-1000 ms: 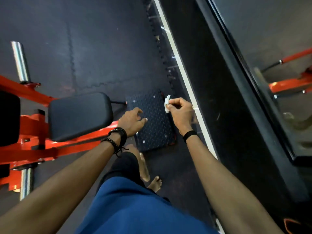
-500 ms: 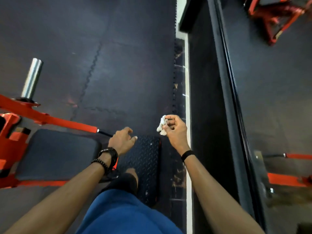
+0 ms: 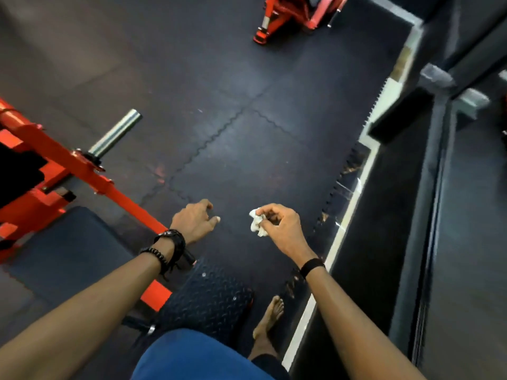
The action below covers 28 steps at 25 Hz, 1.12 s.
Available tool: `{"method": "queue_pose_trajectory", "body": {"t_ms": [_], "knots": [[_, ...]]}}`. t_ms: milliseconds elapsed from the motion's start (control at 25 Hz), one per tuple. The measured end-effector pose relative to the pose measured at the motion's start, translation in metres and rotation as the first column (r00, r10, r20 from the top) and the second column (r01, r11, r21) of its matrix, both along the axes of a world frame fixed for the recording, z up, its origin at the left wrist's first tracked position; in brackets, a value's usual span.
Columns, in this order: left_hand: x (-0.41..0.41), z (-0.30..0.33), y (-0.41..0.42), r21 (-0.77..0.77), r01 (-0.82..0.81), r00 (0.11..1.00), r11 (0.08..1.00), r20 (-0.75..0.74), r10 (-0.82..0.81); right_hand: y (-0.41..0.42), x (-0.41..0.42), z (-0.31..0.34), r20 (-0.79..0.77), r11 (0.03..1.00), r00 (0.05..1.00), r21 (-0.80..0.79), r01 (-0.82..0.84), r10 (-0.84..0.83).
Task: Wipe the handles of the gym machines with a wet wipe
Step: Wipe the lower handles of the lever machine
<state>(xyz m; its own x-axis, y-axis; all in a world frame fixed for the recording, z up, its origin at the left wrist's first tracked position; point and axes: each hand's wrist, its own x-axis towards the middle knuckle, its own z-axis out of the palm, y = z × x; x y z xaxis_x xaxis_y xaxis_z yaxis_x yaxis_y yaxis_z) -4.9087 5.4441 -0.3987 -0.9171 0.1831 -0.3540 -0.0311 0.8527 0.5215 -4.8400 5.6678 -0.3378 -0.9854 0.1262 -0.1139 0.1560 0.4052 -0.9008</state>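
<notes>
A crumpled white wet wipe (image 3: 257,222) is pinched in the fingertips of my right hand (image 3: 282,229), held out over the dark rubber floor. My left hand (image 3: 193,220) hovers beside it, fingers loosely curled and holding nothing, just right of the orange arm (image 3: 90,171) of the near gym machine. That machine fills the left side, with a chrome weight peg (image 3: 116,134) and a black pad (image 3: 63,253). Under my left wrist a short black handle end (image 3: 189,258) sticks out. A second orange machine (image 3: 290,15) stands at the top.
A black diamond-plate footplate (image 3: 208,300) lies below my hands, my bare foot (image 3: 270,318) beside it. A white strip (image 3: 354,196) edges the floor mats on the right, with a dark wall base and mirror frame (image 3: 439,187) beyond. Interlocking rubber mats (image 3: 233,78) cover the floor ahead.
My view has tilted up and away from the footplate, bringing open floor and a far orange machine into sight. Both hands stay out front, the right one still pinching the wipe.
</notes>
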Motion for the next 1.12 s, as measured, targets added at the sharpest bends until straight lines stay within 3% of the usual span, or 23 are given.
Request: {"method": "queue_pose_trajectory", "body": {"t_ms": [200, 400, 680, 960, 1120], "knots": [[-0.01, -0.021, 0.054, 0.027, -0.295, 0.956, 0.955, 0.003, 0.295, 0.065, -0.072, -0.013, 0.001, 0.957, 0.957, 0.013, -0.291, 0.291], [0.034, -0.037, 0.076, 0.013, -0.593, 0.802, 0.805, 0.091, 0.59, 0.073, -0.144, -0.007, 0.012, 0.798, 0.8, 0.069, -0.599, 0.6], [-0.02, -0.071, 0.099, -0.046, -0.757, 0.633, 0.651, 0.193, 0.75, 0.041, -0.266, -0.02, -0.047, 0.615, 0.615, 0.133, -0.778, 0.788], [-0.08, -0.075, 0.096, -0.019, -0.908, 0.397, 0.418, 0.276, 0.875, -0.061, -0.354, -0.022, 0.042, 0.269, 0.275, 0.113, -0.957, 0.961], [-0.085, -0.064, 0.079, -0.045, -0.979, 0.183, 0.199, 0.235, 0.955, -0.117, -0.354, -0.021, 0.083, 0.024, 0.029, 0.05, -0.998, 0.996]]}}
